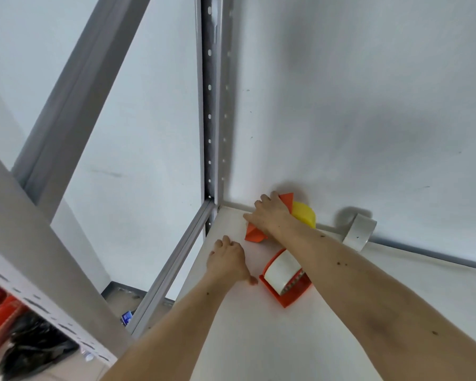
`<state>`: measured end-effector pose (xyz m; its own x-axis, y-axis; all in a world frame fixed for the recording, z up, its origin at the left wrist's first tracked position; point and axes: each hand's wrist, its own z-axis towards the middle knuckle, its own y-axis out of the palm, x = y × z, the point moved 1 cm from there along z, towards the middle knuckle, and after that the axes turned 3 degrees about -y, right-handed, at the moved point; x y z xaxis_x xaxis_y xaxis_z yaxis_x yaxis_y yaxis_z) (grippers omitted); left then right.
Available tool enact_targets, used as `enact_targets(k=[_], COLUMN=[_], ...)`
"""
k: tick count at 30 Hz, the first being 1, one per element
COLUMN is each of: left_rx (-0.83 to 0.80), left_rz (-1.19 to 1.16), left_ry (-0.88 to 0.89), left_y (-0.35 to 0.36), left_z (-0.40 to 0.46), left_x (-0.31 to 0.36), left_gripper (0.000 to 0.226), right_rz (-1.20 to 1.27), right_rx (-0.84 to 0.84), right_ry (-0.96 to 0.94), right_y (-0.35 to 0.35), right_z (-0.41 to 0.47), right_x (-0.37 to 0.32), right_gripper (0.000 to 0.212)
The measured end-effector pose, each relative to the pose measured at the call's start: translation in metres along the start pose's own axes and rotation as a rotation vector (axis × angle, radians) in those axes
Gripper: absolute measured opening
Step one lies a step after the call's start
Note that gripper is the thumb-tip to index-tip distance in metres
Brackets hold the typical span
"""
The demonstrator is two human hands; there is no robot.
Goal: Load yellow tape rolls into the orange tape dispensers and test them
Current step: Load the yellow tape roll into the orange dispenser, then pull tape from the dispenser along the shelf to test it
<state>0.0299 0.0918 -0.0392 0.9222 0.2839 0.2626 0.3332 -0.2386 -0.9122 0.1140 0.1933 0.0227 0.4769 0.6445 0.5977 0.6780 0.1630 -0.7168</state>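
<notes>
My right hand (270, 215) grips an orange tape dispenser (254, 234) that carries a yellow tape roll (304, 214), at the far corner of the white shelf (259, 339). My left hand (227, 261) rests flat on the shelf just in front of it, fingers apart, holding nothing. A second orange dispenser (285, 294) stands nearer to me, under my right forearm, with a whitish clear tape roll (280, 268) in it.
A loose white tape roll (359, 232) leans at the back wall to the right. A grey slotted upright (213, 105) stands at the shelf's back-left corner. The shelf's left edge (173, 262) drops off to the floor, where a black bag (33, 347) lies.
</notes>
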Motion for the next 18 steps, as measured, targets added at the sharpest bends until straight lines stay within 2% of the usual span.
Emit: enact_targets(k=[3, 4, 6, 8, 10, 12, 15, 18], left_rx=[0.001, -0.001, -0.005, -0.004, -0.004, -0.012, -0.038, -0.056], left_rz=[-0.002, -0.003, -0.003, 0.001, 0.007, 0.026, 0.028, 0.009], left_ry=[-0.004, -0.005, -0.007, -0.006, -0.003, 0.005, 0.003, -0.006], left_y=[-0.001, -0.002, -0.002, -0.003, -0.004, -0.005, -0.007, -0.006], left_z=[0.0, -0.001, -0.001, -0.001, -0.001, -0.001, 0.0, 0.003], left_x=[0.0, 0.0, 0.0, 0.001, 0.001, 0.002, 0.005, 0.007], left_gripper=[0.087, 0.087, 0.088, 0.087, 0.087, 0.087, 0.088, 0.098], right_rz=[0.183, 0.269, 0.436, 0.441, 0.418, 0.414, 0.446, 0.448], right_rx=[-0.048, -0.051, -0.046, -0.05, -0.028, 0.031, 0.142, 0.177], right_ry=[-0.021, -0.016, -0.005, -0.015, -0.027, -0.022, 0.02, 0.067], right_y=[0.006, 0.005, 0.003, 0.003, 0.008, 0.014, 0.02, 0.02], right_z=[0.002, 0.0, -0.003, -0.007, -0.009, -0.008, -0.005, -0.005], right_x=[0.006, 0.009, 0.018, 0.028, 0.033, 0.033, 0.031, 0.03], right_gripper=[0.123, 0.129, 0.107, 0.079, 0.065, 0.063, 0.074, 0.076])
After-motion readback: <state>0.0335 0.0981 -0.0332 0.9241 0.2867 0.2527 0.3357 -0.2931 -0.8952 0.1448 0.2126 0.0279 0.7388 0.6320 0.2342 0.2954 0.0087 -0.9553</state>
